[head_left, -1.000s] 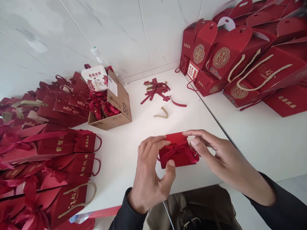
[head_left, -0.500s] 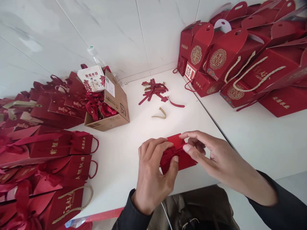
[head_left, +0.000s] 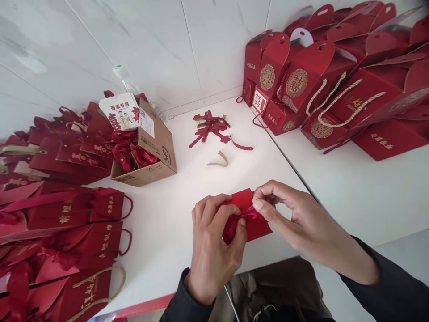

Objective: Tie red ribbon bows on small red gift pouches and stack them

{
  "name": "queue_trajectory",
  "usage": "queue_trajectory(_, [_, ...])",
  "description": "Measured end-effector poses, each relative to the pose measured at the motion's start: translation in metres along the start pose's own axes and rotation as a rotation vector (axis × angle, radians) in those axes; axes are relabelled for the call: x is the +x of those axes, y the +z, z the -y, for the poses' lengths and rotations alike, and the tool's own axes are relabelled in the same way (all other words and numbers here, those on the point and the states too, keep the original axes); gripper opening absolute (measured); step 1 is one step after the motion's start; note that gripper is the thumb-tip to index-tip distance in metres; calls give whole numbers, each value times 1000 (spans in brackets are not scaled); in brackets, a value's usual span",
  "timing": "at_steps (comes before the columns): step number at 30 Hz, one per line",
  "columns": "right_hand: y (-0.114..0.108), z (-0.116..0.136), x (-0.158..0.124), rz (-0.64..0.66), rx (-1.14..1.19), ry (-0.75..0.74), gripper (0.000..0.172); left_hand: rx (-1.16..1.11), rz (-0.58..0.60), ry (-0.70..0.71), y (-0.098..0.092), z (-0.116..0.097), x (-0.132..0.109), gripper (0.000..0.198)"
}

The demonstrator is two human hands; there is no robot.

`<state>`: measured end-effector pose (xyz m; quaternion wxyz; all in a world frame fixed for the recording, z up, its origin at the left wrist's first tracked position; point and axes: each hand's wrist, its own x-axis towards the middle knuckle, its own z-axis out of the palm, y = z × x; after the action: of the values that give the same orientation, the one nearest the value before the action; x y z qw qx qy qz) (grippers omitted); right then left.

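Observation:
A small red gift box (head_left: 257, 226) lies on the white table (head_left: 187, 192) right in front of me, with a red ribbon across its top. My left hand (head_left: 212, 243) is closed, its thumb and fingers pinching the ribbon at the box's left side. My right hand (head_left: 295, 217) is also closed, pinching the other part of the ribbon (head_left: 248, 214) above the box's middle. The two hands almost touch over the box. Much of the ribbon and the box's left half are hidden by my fingers.
An open cardboard box (head_left: 150, 152) holding red ribbons stands at the back left. Red gift bags (head_left: 67, 210) are piled along the left. Larger red boxes with rope handles (head_left: 335, 89) are stacked at the right. Loose red strips (head_left: 211, 127) and a tan strip (head_left: 219, 160) lie beyond my hands.
My hands have drawn together over the small box and closed on its ribbon. The ribbon loops, spread wide a second ago, are now gathered into a tight bunch between my fingers.

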<state>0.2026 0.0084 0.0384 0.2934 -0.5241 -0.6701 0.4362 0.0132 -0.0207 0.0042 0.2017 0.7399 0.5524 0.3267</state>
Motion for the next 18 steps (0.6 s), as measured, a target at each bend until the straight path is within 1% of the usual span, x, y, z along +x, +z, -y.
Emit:
queue_trajectory(6, [-8,7,1,-174,99,-21,22,-40,-7,-16,0,1,-2,16])
queue_trajectory(9, [-11,3,3,-193,178,-47,20,-91,-33,-18,-2,2,-3,12])
queue_trajectory(11, [-13,-5,3,-167,193,-34,27,-141,-53,-55,-4,2,-4,12])
queue_trajectory(14, [-17,-22,-2,-78,42,69,28,-195,-60,-107,-5,2,-5,10])
queue_trajectory(15, [-18,-27,-4,-37,-18,108,29,-190,-50,-102,-5,2,-6,10])
queue_trajectory(16, [-20,-31,-7,5,-62,140,30,-172,-37,-84,-5,2,-6,14])
queue_trajectory(18, [-21,-36,-13,72,-92,171,30,-125,-20,-45,-3,2,-7,18])
